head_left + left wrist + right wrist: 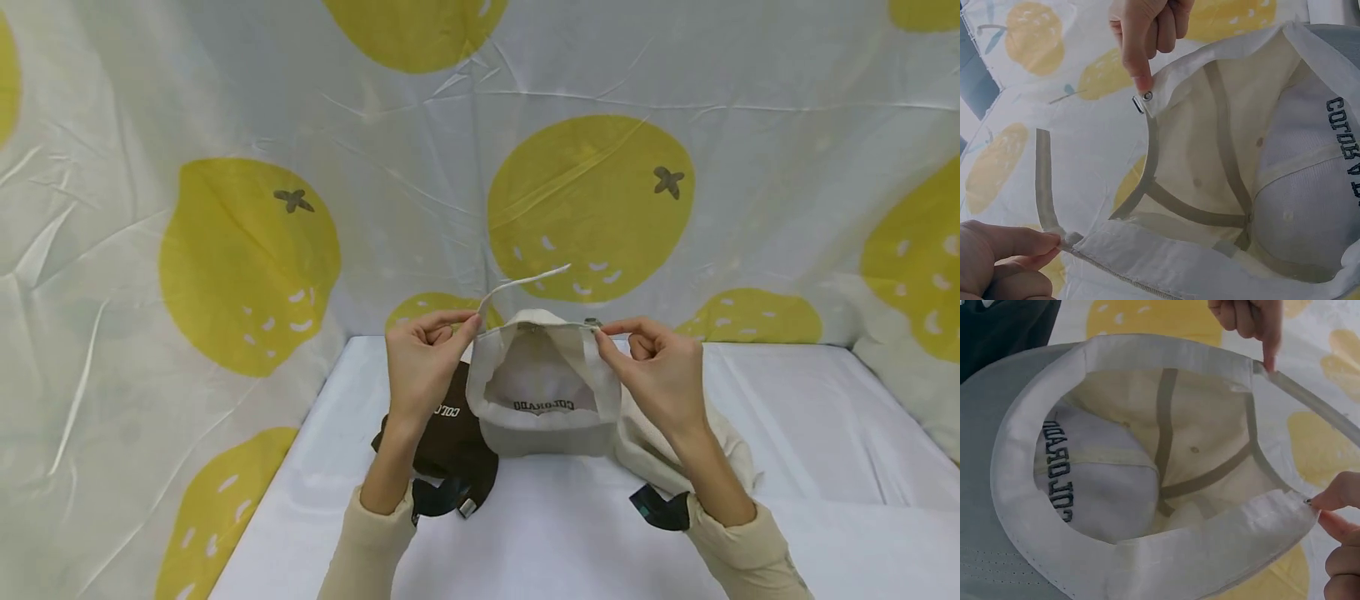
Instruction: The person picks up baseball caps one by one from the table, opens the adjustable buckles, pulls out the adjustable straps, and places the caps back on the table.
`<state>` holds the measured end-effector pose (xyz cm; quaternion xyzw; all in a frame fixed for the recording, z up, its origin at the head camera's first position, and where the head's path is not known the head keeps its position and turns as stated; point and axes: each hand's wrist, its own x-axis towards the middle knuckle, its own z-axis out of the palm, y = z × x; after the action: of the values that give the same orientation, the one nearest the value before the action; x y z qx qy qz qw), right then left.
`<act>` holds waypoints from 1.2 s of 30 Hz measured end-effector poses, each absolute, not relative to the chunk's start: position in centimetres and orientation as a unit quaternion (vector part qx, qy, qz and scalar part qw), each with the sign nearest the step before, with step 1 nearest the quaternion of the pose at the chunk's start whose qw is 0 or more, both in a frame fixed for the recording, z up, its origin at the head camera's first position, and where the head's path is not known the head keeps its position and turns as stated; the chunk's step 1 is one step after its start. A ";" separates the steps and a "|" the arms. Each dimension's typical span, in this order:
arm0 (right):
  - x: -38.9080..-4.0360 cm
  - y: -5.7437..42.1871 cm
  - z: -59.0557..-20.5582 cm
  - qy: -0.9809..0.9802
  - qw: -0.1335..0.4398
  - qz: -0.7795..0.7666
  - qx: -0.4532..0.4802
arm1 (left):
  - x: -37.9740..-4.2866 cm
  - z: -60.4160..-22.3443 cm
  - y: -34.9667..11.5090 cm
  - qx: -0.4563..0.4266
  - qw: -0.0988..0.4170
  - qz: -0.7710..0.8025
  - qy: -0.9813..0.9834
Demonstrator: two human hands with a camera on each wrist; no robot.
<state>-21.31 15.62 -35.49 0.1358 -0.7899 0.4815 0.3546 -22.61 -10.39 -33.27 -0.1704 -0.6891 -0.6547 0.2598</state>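
Note:
Between both hands a cream baseball cap is held up with its inside facing me and its grey brim below. Dark "COLORADO" lettering reads mirrored on the inner front panel. My left hand pinches the base of the cap's back strap between thumb and forefinger; the strap's loose end sticks up free. On the opposite side of the back opening, my right hand pinches the band's corner beside a small metal buckle. Strap and buckle are apart.
Behind my left wrist lies a dark brown cap with white lettering. A cream cloth item, partly hidden by my right forearm, lies to the right. All rest on a white-covered table, with a lemon-print curtain behind.

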 end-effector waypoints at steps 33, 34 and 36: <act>-30.0 17.3 -35.2 -0.844 0.325 0.397 0.155 | -33.0 -32.4 -11.7 -0.182 0.137 -0.602 -0.765; -29.7 17.5 -35.5 -0.843 0.324 0.399 0.157 | -32.6 -32.7 -11.9 -0.184 0.129 -0.603 -0.765; -29.1 17.8 -36.0 -0.842 0.321 0.404 0.158 | -31.9 -33.4 -12.1 -0.186 0.117 -0.606 -0.764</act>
<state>-29.13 17.76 -36.04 0.1578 -0.8418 0.4040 0.3213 -31.91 -12.14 -33.37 -0.1863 -0.7642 -0.6063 0.1172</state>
